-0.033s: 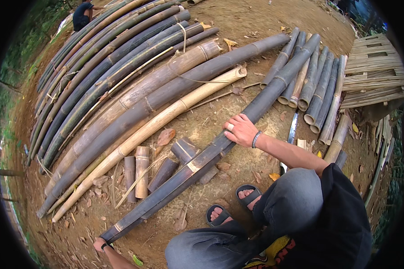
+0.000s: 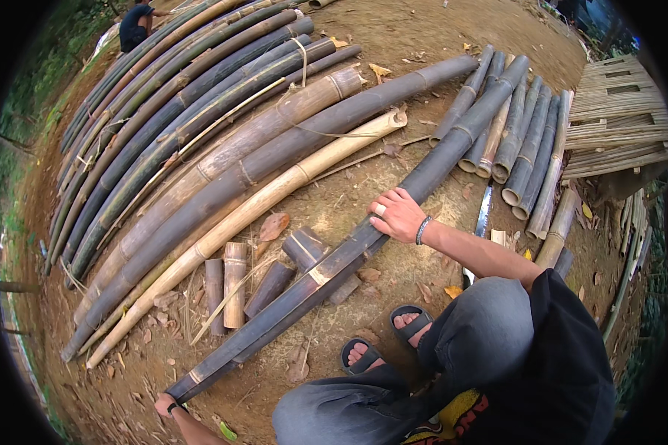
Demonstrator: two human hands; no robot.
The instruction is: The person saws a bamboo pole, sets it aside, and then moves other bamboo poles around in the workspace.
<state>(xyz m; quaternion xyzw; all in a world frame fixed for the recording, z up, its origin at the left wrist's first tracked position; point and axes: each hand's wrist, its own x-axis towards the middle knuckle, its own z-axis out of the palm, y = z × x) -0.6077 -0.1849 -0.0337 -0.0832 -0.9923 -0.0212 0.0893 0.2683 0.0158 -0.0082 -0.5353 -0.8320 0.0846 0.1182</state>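
A long dark bamboo pole [image 2: 430, 174] slants across the ground in front of me, from lower left to upper right. My left hand [image 2: 166, 404] is closed round its lower-left end; part of the fingers is hidden. Higher up, my right hand [image 2: 398, 215], with a ring and a bracelet, lies over the pole with its fingers curled on it. Along the stretch between my hands the pole looks split lengthwise. Beneath that stretch lies a short dark bamboo piece [image 2: 304, 247], crossing under it. The pole's far end rests over several cut bamboo lengths [image 2: 511, 152].
Long bamboo poles [image 2: 200, 163] lie side by side at the left. Short bamboo offcuts [image 2: 234, 285] sit beside the pole. A saw blade [image 2: 484, 211] is near my right forearm. Bundled slats [image 2: 616, 115] stand far right. Another person [image 2: 135, 28] crouches at the far left.
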